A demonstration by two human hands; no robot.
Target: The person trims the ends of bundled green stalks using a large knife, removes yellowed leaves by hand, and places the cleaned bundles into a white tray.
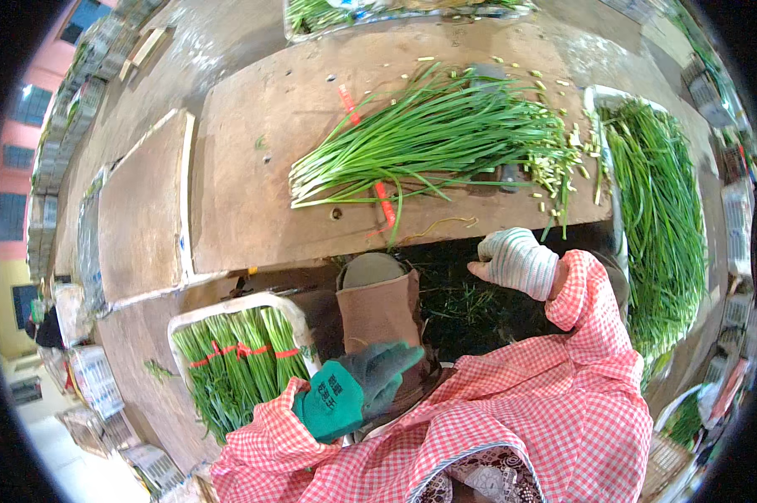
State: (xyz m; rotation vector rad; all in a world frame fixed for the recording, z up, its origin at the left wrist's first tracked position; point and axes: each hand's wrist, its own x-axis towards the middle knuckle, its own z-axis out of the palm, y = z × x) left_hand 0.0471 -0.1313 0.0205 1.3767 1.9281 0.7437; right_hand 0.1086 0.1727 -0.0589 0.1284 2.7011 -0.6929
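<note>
My left hand (364,388), in a green glove with a dark palm, is held over my lap, thumb apart from the fingers, nothing visible in it. My right hand (518,263), in a striped knit glove with bare fingertips, hovers just off the board's near edge. Its fingers curl, and their inner side is hidden. Beyond both hands a loose bunch of green garlic chives (428,138) lies across a wooden board (246,207), pale ends mostly left. A red printed band (384,204) runs under it, and a dark metal piece (509,177) shows partly beneath the leaves.
Short cut stem pieces (551,173) litter the board's right end. A white crate (617,242) of loose chives stands right. Bundles tied with red bands fill a white foam box (180,320) at left. Another board (142,207) sits farther left, and a filled tray (410,19) lies beyond.
</note>
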